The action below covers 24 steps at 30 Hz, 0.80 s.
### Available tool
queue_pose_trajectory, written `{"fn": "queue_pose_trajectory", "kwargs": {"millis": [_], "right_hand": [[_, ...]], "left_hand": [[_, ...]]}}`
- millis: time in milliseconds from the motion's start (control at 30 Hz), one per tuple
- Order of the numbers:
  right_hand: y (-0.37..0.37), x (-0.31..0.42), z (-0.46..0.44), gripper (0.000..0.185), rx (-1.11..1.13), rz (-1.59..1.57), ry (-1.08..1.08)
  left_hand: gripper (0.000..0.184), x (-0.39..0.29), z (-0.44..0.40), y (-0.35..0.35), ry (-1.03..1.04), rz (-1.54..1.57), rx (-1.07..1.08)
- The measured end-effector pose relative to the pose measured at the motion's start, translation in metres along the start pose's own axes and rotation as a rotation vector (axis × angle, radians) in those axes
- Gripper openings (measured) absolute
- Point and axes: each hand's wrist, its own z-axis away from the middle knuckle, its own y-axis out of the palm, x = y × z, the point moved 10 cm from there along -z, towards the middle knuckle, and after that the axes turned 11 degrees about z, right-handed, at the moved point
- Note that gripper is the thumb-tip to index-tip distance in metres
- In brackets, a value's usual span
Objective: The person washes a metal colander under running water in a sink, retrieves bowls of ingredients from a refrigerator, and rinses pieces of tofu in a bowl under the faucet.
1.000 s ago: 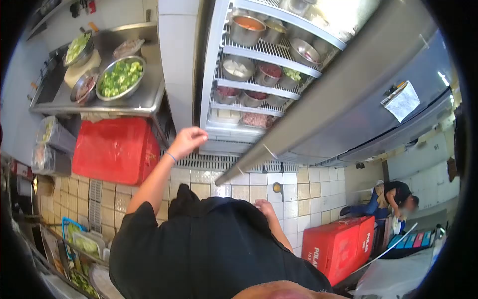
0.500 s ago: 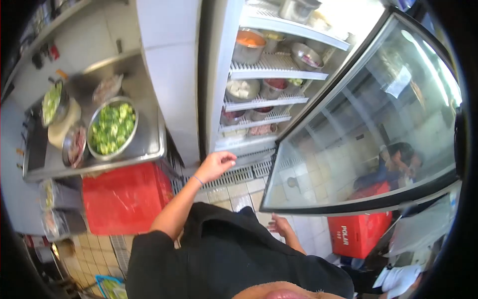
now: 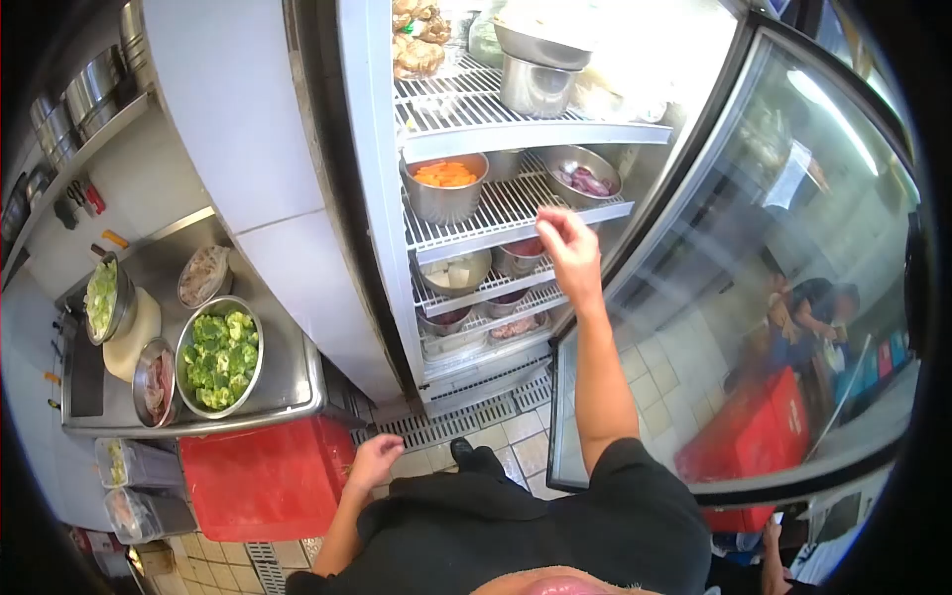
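Note:
My right hand (image 3: 570, 253) is raised in front of the fridge shelves, its fingers loosely bent and nothing visible in them. Just beyond it, a steel bowl of sliced purple onion (image 3: 585, 183) sits on a wire shelf. A steel pot of cut carrots (image 3: 445, 186) stands to the left on that shelf. Below are a container with white blocks (image 3: 456, 273) and a pot with red contents (image 3: 523, 256). My left hand (image 3: 377, 461) hangs low beside a red crate (image 3: 263, 478), fingers loosely apart and holding nothing visible.
The glass fridge door (image 3: 734, 278) stands open on the right, reflecting a person. A steel counter (image 3: 283, 382) at left carries a bowl of broccoli (image 3: 220, 357) and other bowls. A floor drain grate (image 3: 436, 426) runs before the fridge. Another person's hand (image 3: 772, 535) shows lower right.
My right hand has risen from low beside the door to the shelves. My left hand has dropped back from the fridge front toward the red crate. The view has shifted closer to the fridge.

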Motion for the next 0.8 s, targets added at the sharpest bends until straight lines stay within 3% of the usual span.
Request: {"fn": "queue_pose_trajectory", "kwargs": {"millis": [100,200,300,500,567,800], "right_hand": [[-0.008,0.000,-0.063,0.024,-0.079,0.225,-0.174],[-0.019,-0.019,-0.077,0.028,-0.179,0.384,-0.201],[-0.036,-0.027,-0.070,0.032,-0.384,0.559,-0.274],[-0.061,-0.044,-0.078,0.031,-0.384,0.782,-0.292],[-0.080,-0.046,-0.083,0.026,-0.430,0.830,-0.221],[-0.124,-0.063,-0.095,0.024,-0.486,0.938,-0.302]], "left_hand": [[0.021,0.032,0.018,-0.015,-0.070,0.096,-0.177],[0.021,0.034,0.032,-0.015,-0.122,0.110,-0.301],[0.022,0.016,0.024,0.000,-0.155,0.027,-0.299],[0.023,-0.032,-0.020,0.032,-0.046,-0.226,-0.132],[0.023,-0.045,-0.032,0.038,-0.021,-0.261,-0.103],[0.023,-0.065,-0.052,0.058,0.038,-0.319,-0.010]]}}
